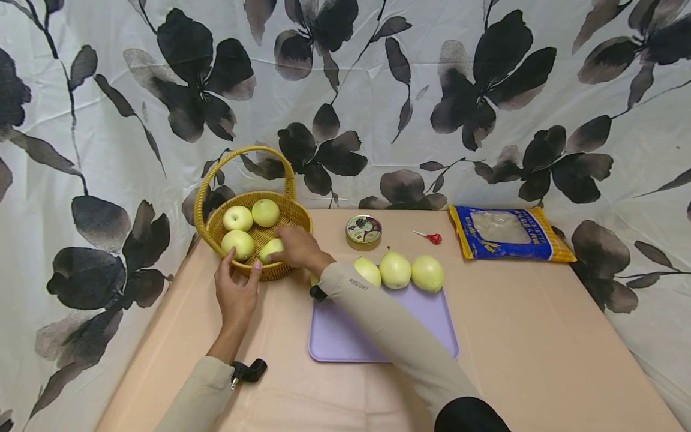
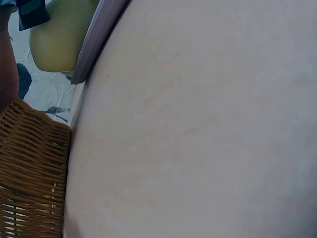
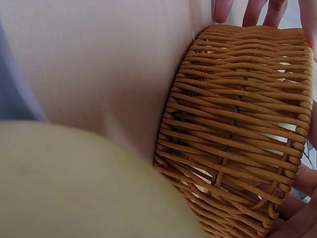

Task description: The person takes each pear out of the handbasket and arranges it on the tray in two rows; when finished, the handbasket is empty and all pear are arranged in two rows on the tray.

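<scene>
A yellow wicker basket with a tall arched handle stands at the table's left, several pale green pears in it, one of them a pear at the back left. My right hand reaches over the basket's right rim and holds a pear between thumb and fingers at the front inside. With fingers fairly straight, my left hand touches the basket's front left side. The right wrist view shows the woven basket wall close up and a blurred pear in the foreground.
Several pears sit along the back of a lilac tray, partly behind my right sleeve. Behind them are a round tin and a small red-handled pointed tool. A blue and yellow packet lies at the back right.
</scene>
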`<move>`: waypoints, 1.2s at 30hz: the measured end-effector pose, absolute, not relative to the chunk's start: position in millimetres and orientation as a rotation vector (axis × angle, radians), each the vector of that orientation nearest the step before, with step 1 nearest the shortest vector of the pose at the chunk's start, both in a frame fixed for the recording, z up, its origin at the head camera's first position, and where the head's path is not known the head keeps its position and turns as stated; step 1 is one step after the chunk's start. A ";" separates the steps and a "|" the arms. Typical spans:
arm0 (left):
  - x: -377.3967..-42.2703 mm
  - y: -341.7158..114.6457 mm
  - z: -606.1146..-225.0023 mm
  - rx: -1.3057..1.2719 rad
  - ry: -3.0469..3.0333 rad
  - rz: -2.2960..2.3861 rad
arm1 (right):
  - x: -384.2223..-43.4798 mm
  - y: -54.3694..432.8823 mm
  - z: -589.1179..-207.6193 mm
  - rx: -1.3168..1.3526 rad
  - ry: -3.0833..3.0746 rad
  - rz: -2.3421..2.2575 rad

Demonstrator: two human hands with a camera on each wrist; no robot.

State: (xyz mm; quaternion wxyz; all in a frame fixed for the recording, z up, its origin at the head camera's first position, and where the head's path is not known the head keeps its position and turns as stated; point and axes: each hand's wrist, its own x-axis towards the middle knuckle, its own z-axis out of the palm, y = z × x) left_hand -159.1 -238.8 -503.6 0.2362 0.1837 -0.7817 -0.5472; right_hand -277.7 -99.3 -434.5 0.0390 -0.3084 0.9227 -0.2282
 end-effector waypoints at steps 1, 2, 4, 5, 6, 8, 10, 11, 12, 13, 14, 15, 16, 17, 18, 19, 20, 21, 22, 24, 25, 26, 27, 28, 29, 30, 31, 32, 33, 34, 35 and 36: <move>-158.9 -238.6 -503.3 0.503 -2.145 -1.500 | -277.5 -99.3 -434.4 -0.941 2.829 -0.701; -158.7 -238.4 -503.0 0.502 -2.147 -1.498 | -277.4 -99.4 -434.8 -0.940 2.834 -0.703; -158.4 -238.3 -502.7 0.500 -2.152 -1.493 | -276.9 -99.5 -435.8 -0.937 2.843 -0.713; -158.2 -238.3 -502.7 0.499 -2.153 -1.494 | -276.5 -99.5 -436.6 -0.935 2.846 -0.719; -158.1 -238.3 -502.9 0.499 -2.156 -1.491 | -276.1 -99.4 -437.1 -0.933 2.848 -0.727; -158.2 -238.2 -503.9 0.497 -2.159 -1.491 | -275.3 -98.7 -438.0 -0.928 2.845 -0.767; -158.0 -238.1 -505.0 0.499 -2.159 -1.498 | -274.1 -97.0 -437.4 -0.920 2.832 -0.834; -158.0 -238.0 -505.2 0.499 -2.157 -1.501 | -273.5 -96.1 -436.4 -0.920 2.825 -0.871; -158.0 -237.9 -505.4 0.498 -2.154 -1.502 | -273.0 -94.9 -434.9 -0.924 2.816 -0.909; -158.0 -237.9 -505.5 0.496 -2.150 -1.504 | -272.5 -93.7 -433.1 -0.930 2.809 -0.946; -158.1 -237.9 -505.5 0.495 -2.147 -1.503 | -272.0 -92.4 -431.2 -0.936 2.803 -0.977; -158.1 -238.0 -505.5 0.494 -2.145 -1.499 | -271.5 -91.1 -429.0 -0.943 2.798 -1.002; -158.3 -238.0 -505.4 0.491 -2.143 -1.494 | -270.8 -89.7 -426.7 -0.950 2.793 -1.024; -158.6 -238.1 -505.3 0.489 -2.143 -1.488 | -270.1 -88.1 -424.2 -0.955 2.789 -1.040; -158.7 -238.3 -505.2 0.488 -2.144 -1.484 | -269.2 -86.5 -421.9 -0.960 2.785 -1.057; -159.0 -238.4 -505.1 0.487 -2.146 -1.477 | -268.3 -85.0 -420.0 -0.963 2.781 -1.074; -159.1 -238.5 -505.0 0.487 -2.150 -1.470 | -267.4 -83.5 -418.2 -0.966 2.778 -1.088; -159.1 -238.7 -504.8 0.488 -2.152 -1.466 | -266.3 -81.8 -416.3 -0.967 2.780 -1.099; -159.1 -238.7 -505.0 0.488 -2.155 -1.466 | -265.1 -79.9 -414.9 -0.971 2.778 -1.116; -159.1 -238.8 -505.3 0.489 -2.152 -1.468 | -262.2 -75.8 -412.4 -0.979 2.778 -1.145; -159.1 -238.9 -505.3 0.490 -2.153 -1.466 | -260.6 -73.3 -411.1 -0.984 2.780 -1.157; -159.1 -238.8 -505.3 0.489 -2.152 -1.467 | -258.6 -70.5 -409.7 -0.988 2.785 -1.167; -159.2 -238.8 -505.1 0.487 -2.152 -1.469 | -256.3 -67.3 -408.1 -0.991 2.787 -1.182; -159.4 -238.6 -504.9 0.486 -2.151 -1.470 | -253.8 -63.8 -406.9 -0.996 2.784 -1.203; -159.5 -238.6 -504.7 0.482 -2.149 -1.470 | -251.1 -60.1 -405.6 -1.002 2.784 -1.219; -159.7 -238.5 -504.6 0.481 -2.150 -1.471 | -248.2 -56.2 -404.6 -1.008 2.783 -1.235; -159.9 -238.3 -504.4 0.479 -2.151 -1.470 | -244.9 -52.0 -403.6 -1.015 2.781 -1.249; -159.9 -238.2 -504.3 0.478 -2.150 -1.471 | -241.5 -47.7 -402.7 -1.022 2.776 -1.265; -159.8 -238.2 -504.3 0.478 -2.151 -1.471 | -238.1 -43.2 -402.1 -1.033 2.770 -1.281; -159.8 -238.3 -504.4 0.478 -2.152 -1.471 | -234.7 -38.7 -401.7 -1.047 2.769 -1.288; -159.9 -238.2 -504.4 0.477 -2.153 -1.471 | -231.3 -34.1 -401.4 -1.065 2.768 -1.292; -160.1 -238.2 -504.5 0.479 -2.155 -1.469 | -227.8 -29.2 -401.0 -1.080 2.765 -1.299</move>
